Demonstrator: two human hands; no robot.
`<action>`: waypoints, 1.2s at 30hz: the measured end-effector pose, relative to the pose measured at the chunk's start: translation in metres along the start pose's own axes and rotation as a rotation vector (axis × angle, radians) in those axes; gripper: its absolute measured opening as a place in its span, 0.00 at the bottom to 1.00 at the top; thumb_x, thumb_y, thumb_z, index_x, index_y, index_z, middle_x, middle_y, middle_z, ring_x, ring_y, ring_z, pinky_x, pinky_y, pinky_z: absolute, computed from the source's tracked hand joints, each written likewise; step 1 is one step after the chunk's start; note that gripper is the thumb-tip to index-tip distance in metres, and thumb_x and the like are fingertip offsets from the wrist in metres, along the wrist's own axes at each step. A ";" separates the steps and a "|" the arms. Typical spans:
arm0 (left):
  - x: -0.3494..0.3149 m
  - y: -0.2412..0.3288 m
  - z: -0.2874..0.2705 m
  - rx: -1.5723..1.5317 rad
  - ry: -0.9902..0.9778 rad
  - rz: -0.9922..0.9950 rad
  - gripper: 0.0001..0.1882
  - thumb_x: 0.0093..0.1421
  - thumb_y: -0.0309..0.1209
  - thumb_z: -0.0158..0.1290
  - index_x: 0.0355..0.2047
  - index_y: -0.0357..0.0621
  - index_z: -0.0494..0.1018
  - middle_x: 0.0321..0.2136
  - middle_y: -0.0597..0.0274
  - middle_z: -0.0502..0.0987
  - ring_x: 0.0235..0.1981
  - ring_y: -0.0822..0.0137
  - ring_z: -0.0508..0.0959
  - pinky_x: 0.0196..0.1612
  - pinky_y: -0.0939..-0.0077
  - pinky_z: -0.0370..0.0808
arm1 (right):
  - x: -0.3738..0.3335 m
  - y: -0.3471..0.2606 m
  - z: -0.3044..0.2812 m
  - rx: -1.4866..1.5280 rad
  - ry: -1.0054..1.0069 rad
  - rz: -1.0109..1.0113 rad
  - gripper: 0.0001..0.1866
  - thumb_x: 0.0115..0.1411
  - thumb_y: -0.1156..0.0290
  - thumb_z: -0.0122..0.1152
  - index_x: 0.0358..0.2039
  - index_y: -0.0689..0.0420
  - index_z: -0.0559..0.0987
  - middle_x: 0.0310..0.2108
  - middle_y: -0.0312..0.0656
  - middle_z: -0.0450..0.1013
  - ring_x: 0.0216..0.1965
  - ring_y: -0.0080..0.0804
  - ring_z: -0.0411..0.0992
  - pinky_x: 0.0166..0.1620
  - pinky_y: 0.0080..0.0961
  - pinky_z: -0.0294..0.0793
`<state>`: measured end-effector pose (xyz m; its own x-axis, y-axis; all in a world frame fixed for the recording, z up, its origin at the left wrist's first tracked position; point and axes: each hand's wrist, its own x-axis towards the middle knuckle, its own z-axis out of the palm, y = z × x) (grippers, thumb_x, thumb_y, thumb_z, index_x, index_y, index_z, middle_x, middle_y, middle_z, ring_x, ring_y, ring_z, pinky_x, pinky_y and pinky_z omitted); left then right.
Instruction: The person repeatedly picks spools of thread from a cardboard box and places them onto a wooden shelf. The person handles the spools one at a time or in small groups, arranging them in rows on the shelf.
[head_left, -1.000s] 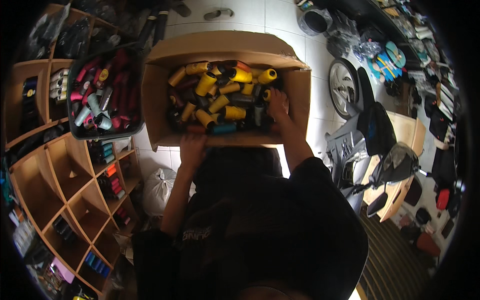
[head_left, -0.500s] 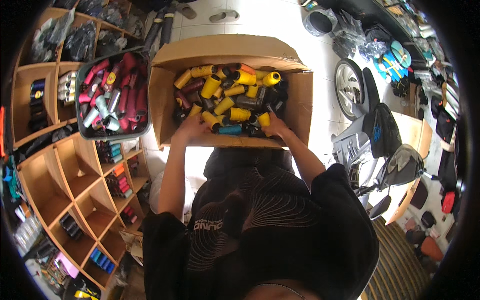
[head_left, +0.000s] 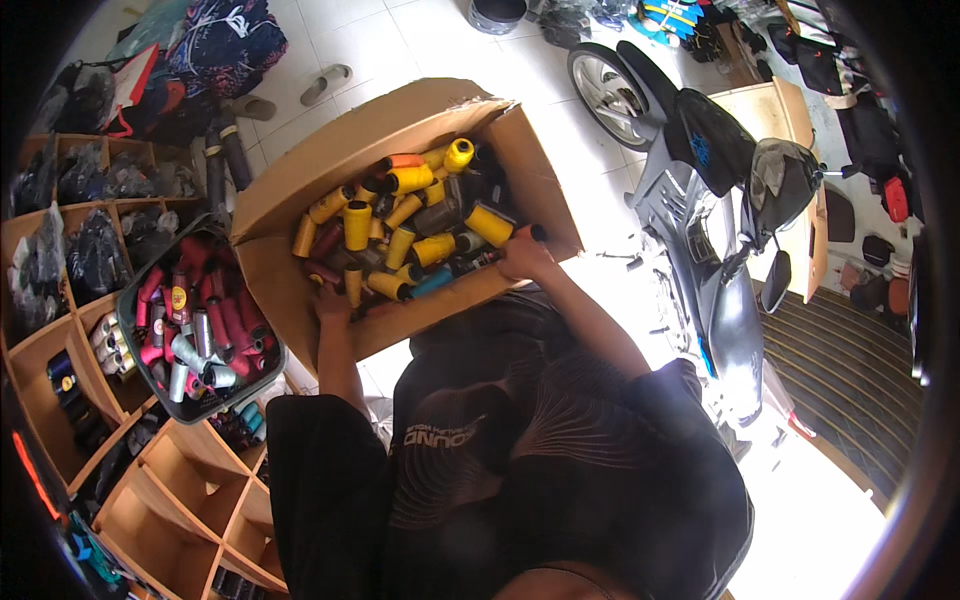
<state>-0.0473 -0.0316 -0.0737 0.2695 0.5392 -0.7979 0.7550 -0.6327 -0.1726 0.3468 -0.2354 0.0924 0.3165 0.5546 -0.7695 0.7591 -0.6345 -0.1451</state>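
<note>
A cardboard box (head_left: 345, 140) stands in front of me, filled with thread spools, mostly yellow, with dark, orange and maroon ones among them. My left hand (head_left: 332, 302) reaches over the near wall into the box's near left corner, beside an upright yellow spool (head_left: 354, 287); its fingertips are hidden. Toward the near right corner, my right hand (head_left: 524, 258) has its fingers curled next to a dark spool with a reddish end (head_left: 532, 232). What it grips is hard to see. A yellow spool (head_left: 490, 226) lies just beyond it, and a turquoise spool (head_left: 432, 281) sits between both hands.
To the left, a dark bin (head_left: 190, 408) holds maroon, pink and pale grey spools. Wooden cubby shelves (head_left: 215, 490) stand beside and below it. A motorcycle (head_left: 690, 215) is parked on the right. Slippers (head_left: 326, 84) lie on the tiled floor beyond the box.
The view has turned, so the box and room appear tilted and shifted left. My right hand has moved off the yellow spool, which now lies beyond it. My left hand is lower in the near corner.
</note>
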 end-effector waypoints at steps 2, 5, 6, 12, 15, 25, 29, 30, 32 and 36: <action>-0.006 0.003 -0.015 0.245 0.055 0.125 0.32 0.65 0.45 0.52 0.67 0.46 0.65 0.68 0.52 0.62 0.68 0.53 0.63 0.66 0.51 0.62 | 0.000 -0.001 -0.001 0.059 -0.020 -0.026 0.24 0.60 0.54 0.57 0.51 0.57 0.80 0.49 0.55 0.78 0.56 0.55 0.73 0.62 0.46 0.69; -0.028 0.016 -0.058 0.010 0.018 0.095 0.31 0.56 0.47 0.62 0.55 0.41 0.76 0.57 0.47 0.76 0.57 0.55 0.77 0.59 0.55 0.73 | 0.016 0.000 0.013 0.076 -0.006 -0.050 0.24 0.60 0.55 0.57 0.50 0.58 0.80 0.47 0.56 0.79 0.54 0.54 0.76 0.61 0.47 0.69; -0.047 0.021 -0.077 -0.174 0.052 0.054 0.32 0.55 0.49 0.63 0.54 0.40 0.76 0.53 0.47 0.78 0.54 0.54 0.79 0.57 0.57 0.74 | 0.019 0.002 0.015 0.055 -0.025 -0.060 0.24 0.59 0.56 0.57 0.50 0.59 0.80 0.47 0.56 0.79 0.53 0.53 0.76 0.61 0.47 0.70; -0.155 0.030 -0.147 -1.172 0.292 -0.029 0.38 0.54 0.54 0.65 0.52 0.31 0.74 0.42 0.44 0.83 0.43 0.51 0.84 0.47 0.62 0.78 | 0.037 -0.021 -0.030 -0.007 -0.020 -0.032 0.25 0.58 0.57 0.62 0.51 0.61 0.77 0.49 0.55 0.78 0.54 0.54 0.75 0.58 0.47 0.74; -0.197 0.046 -0.132 -1.262 0.497 -0.125 0.38 0.54 0.55 0.66 0.52 0.33 0.74 0.39 0.42 0.82 0.42 0.52 0.84 0.44 0.61 0.77 | 0.100 -0.016 -0.039 0.067 0.097 0.068 0.31 0.57 0.59 0.65 0.57 0.61 0.71 0.53 0.57 0.75 0.56 0.57 0.73 0.57 0.46 0.76; -0.204 0.124 -0.099 -0.771 0.968 -0.524 0.36 0.59 0.53 0.60 0.55 0.36 0.70 0.44 0.45 0.81 0.46 0.45 0.80 0.50 0.53 0.72 | 0.238 0.020 -0.007 0.485 0.102 0.135 0.61 0.49 0.70 0.76 0.74 0.44 0.43 0.60 0.53 0.67 0.54 0.51 0.73 0.50 0.48 0.81; -0.197 0.120 -0.106 -0.815 0.888 -0.535 0.36 0.59 0.54 0.59 0.55 0.35 0.70 0.44 0.45 0.80 0.45 0.45 0.80 0.50 0.50 0.71 | 0.208 -0.001 -0.016 0.898 0.079 0.212 0.56 0.49 0.76 0.74 0.72 0.43 0.49 0.58 0.51 0.70 0.49 0.48 0.77 0.41 0.43 0.85; -0.197 0.119 -0.106 -0.823 0.883 -0.527 0.36 0.59 0.54 0.59 0.55 0.35 0.70 0.44 0.45 0.80 0.45 0.45 0.80 0.50 0.49 0.71 | 0.207 0.003 -0.004 0.917 0.157 0.157 0.53 0.48 0.75 0.75 0.70 0.45 0.53 0.57 0.51 0.70 0.48 0.49 0.77 0.35 0.40 0.86; -0.195 0.118 -0.106 -0.833 0.883 -0.513 0.36 0.59 0.54 0.59 0.55 0.34 0.70 0.44 0.45 0.80 0.44 0.45 0.81 0.47 0.47 0.71 | 0.204 0.003 -0.003 0.964 0.200 0.148 0.53 0.48 0.75 0.75 0.71 0.46 0.53 0.57 0.50 0.71 0.48 0.48 0.77 0.35 0.39 0.85; -0.193 0.122 -0.100 -0.728 0.950 -0.526 0.34 0.60 0.54 0.59 0.53 0.37 0.71 0.40 0.45 0.81 0.41 0.45 0.81 0.46 0.49 0.72 | 0.217 0.019 0.008 0.964 0.266 0.078 0.55 0.45 0.69 0.79 0.71 0.45 0.56 0.59 0.50 0.69 0.45 0.44 0.77 0.40 0.35 0.83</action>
<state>0.0524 -0.1575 0.1171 -0.0666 0.9971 0.0369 0.9661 0.0552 0.2522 0.4261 -0.1313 -0.0823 0.5518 0.5204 -0.6517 -0.0167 -0.7744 -0.6325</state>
